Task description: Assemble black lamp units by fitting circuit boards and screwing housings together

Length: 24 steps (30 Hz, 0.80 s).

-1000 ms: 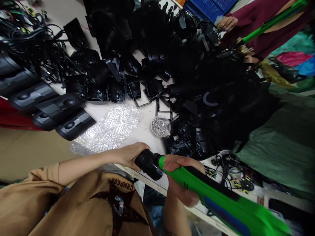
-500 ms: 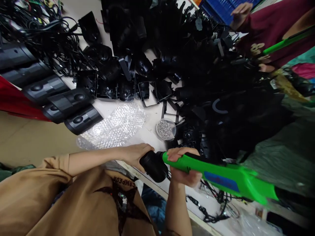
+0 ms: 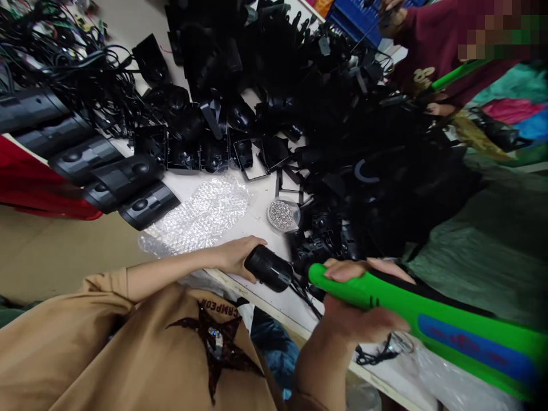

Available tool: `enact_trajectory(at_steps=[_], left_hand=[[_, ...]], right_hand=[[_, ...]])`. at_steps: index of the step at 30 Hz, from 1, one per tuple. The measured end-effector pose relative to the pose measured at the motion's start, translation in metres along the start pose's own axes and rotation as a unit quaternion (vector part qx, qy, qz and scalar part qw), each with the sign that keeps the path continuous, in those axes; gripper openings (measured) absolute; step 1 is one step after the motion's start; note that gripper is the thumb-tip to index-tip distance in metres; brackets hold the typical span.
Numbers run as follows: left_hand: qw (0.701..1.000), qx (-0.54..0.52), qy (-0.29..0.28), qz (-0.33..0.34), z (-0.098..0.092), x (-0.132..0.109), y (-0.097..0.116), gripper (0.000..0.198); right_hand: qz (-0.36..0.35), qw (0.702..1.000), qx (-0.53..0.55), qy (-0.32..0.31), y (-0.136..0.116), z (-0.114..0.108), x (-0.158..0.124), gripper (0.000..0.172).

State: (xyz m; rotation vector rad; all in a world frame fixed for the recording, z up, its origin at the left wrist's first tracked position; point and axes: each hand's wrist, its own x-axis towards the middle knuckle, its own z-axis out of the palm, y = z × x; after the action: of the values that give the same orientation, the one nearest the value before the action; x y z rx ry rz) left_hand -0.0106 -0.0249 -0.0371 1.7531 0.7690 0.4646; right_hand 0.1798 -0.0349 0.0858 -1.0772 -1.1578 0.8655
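Observation:
My left hand (image 3: 236, 257) grips a black plastic cylindrical part (image 3: 269, 268) just above the white table's front edge (image 3: 261, 299). My right hand (image 3: 355, 302) is closed around the handle of a green-and-black tool with a blue panel (image 3: 432, 317). The tool's green tip is a short gap away from the black part, and the two do not touch. Black plastic parts (image 3: 323, 248) lie just beyond the tool. A loop of black cable (image 3: 377, 354) lies below my right hand.
Bubble wrap (image 3: 194, 214) and a small dish of steel balls (image 3: 281, 214) lie on the table among heaps of black plastic housings (image 3: 274, 68). Tangled cables (image 3: 64, 63) lie far left. A co-worker's maroon sleeve (image 3: 440, 45) is at top right, near a blue crate (image 3: 355, 23).
The green tool has moved right and away from the black part, leaving a gap where they met before. It also looks larger and closer. My left hand stays on the black part.

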Motion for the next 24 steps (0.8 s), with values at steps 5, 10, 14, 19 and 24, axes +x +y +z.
enact_trajectory(at_steps=[5,10,14,19,24], left_hand=[[1.0,0.015,-0.002,0.012,-0.006,0.002,0.003,0.078],[0.999,0.011,0.006,0.037,-0.006,0.001,0.003,0.077],[0.999,0.012,0.015,0.05,-0.002,0.0,-0.002,0.079],[0.998,0.035,0.026,0.033,0.001,-0.003,-0.004,0.077],[0.996,0.055,0.02,0.066,-0.003,-0.002,0.002,0.072]], right_hand=[[-0.06,0.998,0.025,0.026,-0.017,-0.019,-0.028,0.036],[-0.102,0.994,0.037,0.001,-0.009,-0.022,-0.049,0.04],[-0.096,0.995,0.04,-0.007,-0.001,-0.017,-0.055,0.038],[-0.062,0.995,0.051,-0.056,0.009,-0.012,-0.057,0.035],[-0.046,0.991,0.054,-0.115,0.014,-0.011,-0.058,0.041]])
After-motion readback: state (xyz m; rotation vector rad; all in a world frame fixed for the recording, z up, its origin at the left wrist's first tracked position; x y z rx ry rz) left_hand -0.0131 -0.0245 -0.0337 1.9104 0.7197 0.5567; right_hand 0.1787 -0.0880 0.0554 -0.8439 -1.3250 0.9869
